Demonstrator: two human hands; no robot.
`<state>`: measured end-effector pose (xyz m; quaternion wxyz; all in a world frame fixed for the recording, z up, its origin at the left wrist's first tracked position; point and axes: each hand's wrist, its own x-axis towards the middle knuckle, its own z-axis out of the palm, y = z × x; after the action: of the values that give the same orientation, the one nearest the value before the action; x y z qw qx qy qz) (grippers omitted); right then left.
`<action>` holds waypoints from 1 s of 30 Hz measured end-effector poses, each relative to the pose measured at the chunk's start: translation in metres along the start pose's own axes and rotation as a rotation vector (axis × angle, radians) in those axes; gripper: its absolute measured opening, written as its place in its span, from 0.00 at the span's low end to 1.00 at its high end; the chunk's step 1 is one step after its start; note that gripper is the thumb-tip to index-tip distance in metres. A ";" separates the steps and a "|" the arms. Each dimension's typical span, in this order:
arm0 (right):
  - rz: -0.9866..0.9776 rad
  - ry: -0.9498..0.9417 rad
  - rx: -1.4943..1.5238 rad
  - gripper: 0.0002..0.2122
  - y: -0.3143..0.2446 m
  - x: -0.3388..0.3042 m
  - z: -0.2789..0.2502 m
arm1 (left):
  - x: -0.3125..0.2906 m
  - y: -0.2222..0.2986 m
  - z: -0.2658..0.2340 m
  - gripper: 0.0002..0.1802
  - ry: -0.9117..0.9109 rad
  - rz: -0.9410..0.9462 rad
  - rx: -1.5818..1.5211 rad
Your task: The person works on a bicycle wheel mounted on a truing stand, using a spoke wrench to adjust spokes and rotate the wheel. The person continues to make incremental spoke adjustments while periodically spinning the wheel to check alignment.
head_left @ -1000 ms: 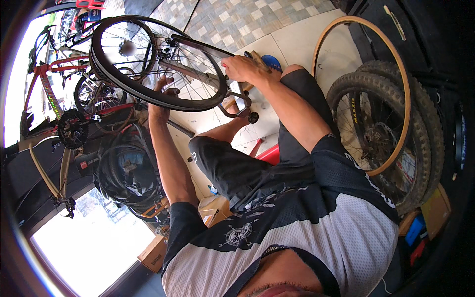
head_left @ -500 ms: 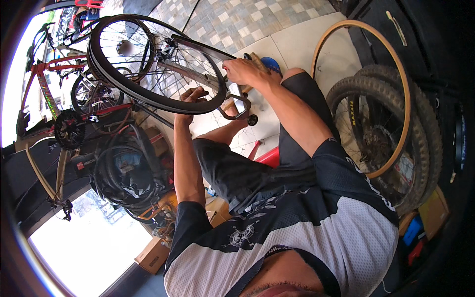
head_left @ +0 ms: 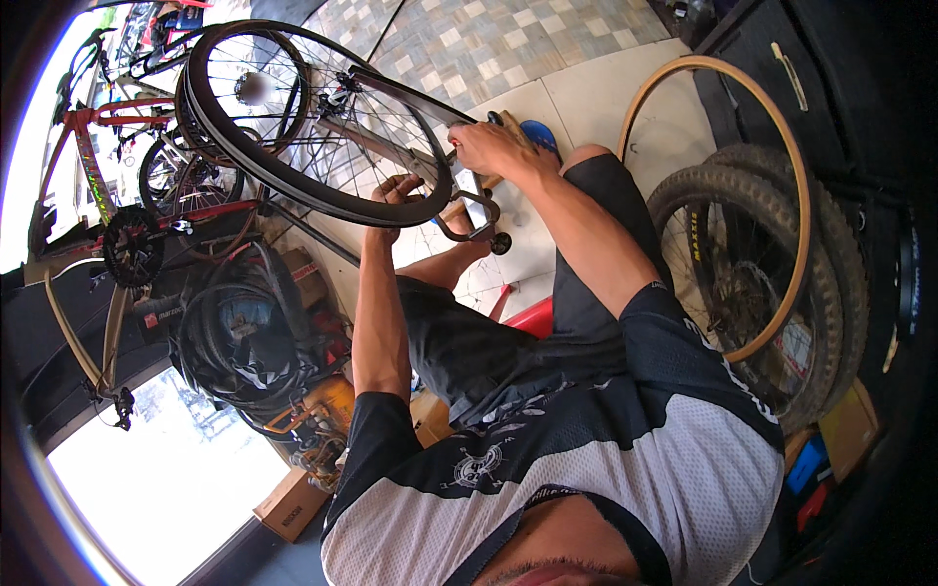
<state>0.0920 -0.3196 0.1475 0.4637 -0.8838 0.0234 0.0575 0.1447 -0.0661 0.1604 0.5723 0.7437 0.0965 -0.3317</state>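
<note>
The left hand [head_left: 396, 195] grips the wheel rim [head_left: 293, 186] from below; the right hand [head_left: 493, 148] clasps the truing stand [head_left: 469, 210].

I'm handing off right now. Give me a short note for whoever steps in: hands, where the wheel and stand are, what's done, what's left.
Left hand: gripping the lower rim of the spoked bicycle wheel.
Right hand: closed on the top of the metal stand arm beside the wheel.
The wheel sits tilted, held up in that stand above the knees, with no tyre on it.
A tan tyre and a knobby tyre lean at the right.
Done: wheel mounted in the stand.
Left: cannot tell how far the rim work has got; check before continuing.
</note>
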 end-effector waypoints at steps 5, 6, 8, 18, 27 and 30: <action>-0.023 -0.001 -0.015 0.10 -0.001 -0.001 0.000 | -0.002 0.000 -0.001 0.18 -0.006 0.013 -0.049; -0.021 -0.017 -0.019 0.10 -0.004 -0.002 -0.001 | -0.002 -0.002 -0.005 0.17 -0.006 0.022 -0.049; -0.006 -0.025 -0.026 0.11 -0.005 0.001 -0.001 | -0.001 -0.004 -0.008 0.18 -0.004 0.028 -0.048; -0.016 0.058 0.108 0.11 0.001 0.003 0.008 | -0.006 0.002 0.000 0.42 0.102 -0.017 -0.130; -0.015 0.074 0.165 0.12 -0.002 0.002 0.007 | -0.006 0.001 0.002 0.41 -0.050 0.012 -0.310; -0.034 0.079 0.164 0.12 -0.003 0.000 0.005 | -0.010 0.003 0.007 0.39 -0.060 0.002 -0.316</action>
<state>0.0916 -0.3136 0.1472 0.5341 -0.8447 0.0312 0.0126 0.1362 -0.0711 0.1684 0.6849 0.6345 0.1297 -0.3338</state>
